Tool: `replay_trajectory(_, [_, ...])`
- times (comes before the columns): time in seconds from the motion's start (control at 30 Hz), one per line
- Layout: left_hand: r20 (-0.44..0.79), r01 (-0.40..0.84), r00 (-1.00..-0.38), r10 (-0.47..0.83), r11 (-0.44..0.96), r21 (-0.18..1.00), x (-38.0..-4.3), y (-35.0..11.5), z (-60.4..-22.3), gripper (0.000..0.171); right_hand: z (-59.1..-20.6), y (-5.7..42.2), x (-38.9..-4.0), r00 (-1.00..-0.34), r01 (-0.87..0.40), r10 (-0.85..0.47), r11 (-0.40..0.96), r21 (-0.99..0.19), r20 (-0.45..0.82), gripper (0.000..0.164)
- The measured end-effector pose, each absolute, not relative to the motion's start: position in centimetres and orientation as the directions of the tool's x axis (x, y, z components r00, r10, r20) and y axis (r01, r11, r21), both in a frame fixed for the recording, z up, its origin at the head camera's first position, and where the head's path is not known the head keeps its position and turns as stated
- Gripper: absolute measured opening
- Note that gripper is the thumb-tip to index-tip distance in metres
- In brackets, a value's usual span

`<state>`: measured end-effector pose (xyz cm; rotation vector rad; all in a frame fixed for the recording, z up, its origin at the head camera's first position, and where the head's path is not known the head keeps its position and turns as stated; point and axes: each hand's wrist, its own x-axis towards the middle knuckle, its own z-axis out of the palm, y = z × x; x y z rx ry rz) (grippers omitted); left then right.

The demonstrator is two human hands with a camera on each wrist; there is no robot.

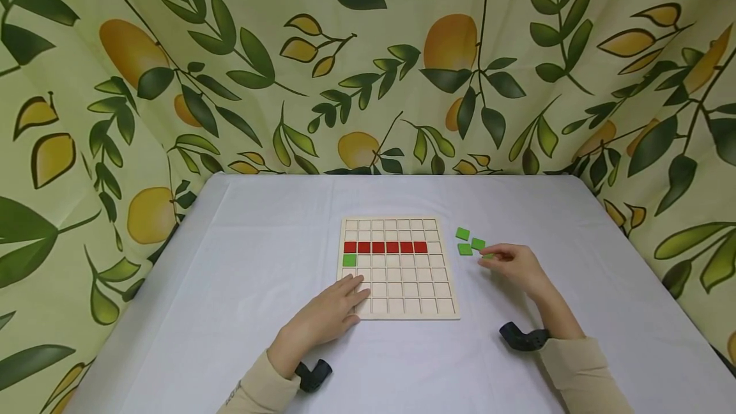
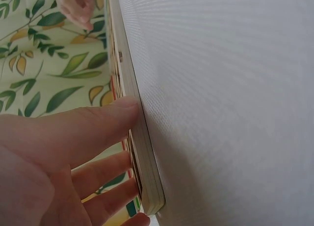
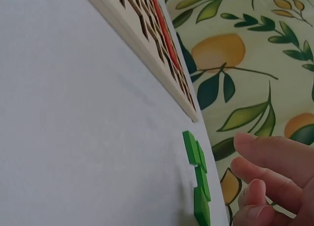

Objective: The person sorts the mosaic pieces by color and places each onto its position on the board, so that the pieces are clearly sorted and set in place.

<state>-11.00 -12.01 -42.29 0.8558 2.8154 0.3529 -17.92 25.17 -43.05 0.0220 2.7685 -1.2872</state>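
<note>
Currently, the wooden grid board lies mid-bench, set in from the far edge of the bench and well apart from its left and right edges. Six red tiles line its third row from the far side; one green tile fills the leftmost cell of the next row. Left hand: fingers spread over the board's near-left corner, thumb against its near edge. Right hand: fingers bent, thumb and fingertips apart, just above the nearest of four loose green tiles, toward the bench's right edge.
</note>
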Motion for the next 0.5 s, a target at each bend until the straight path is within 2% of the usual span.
replay_trajectory(0.27, [-0.107,0.518,-0.820,0.562,0.809,0.277,-11.1,-12.0,-42.5,0.047,-43.7,27.5,-18.1,-0.999,0.017,-0.013,0.684,-0.730,-0.035,0.034])
replay_trajectory(0.5, [-0.103,0.518,-0.821,0.561,0.809,0.278,-11.0,-12.0,-42.4,0.047,-43.7,28.5,-18.2,-0.999,0.021,-0.022,0.673,-0.739,-0.048,0.037])
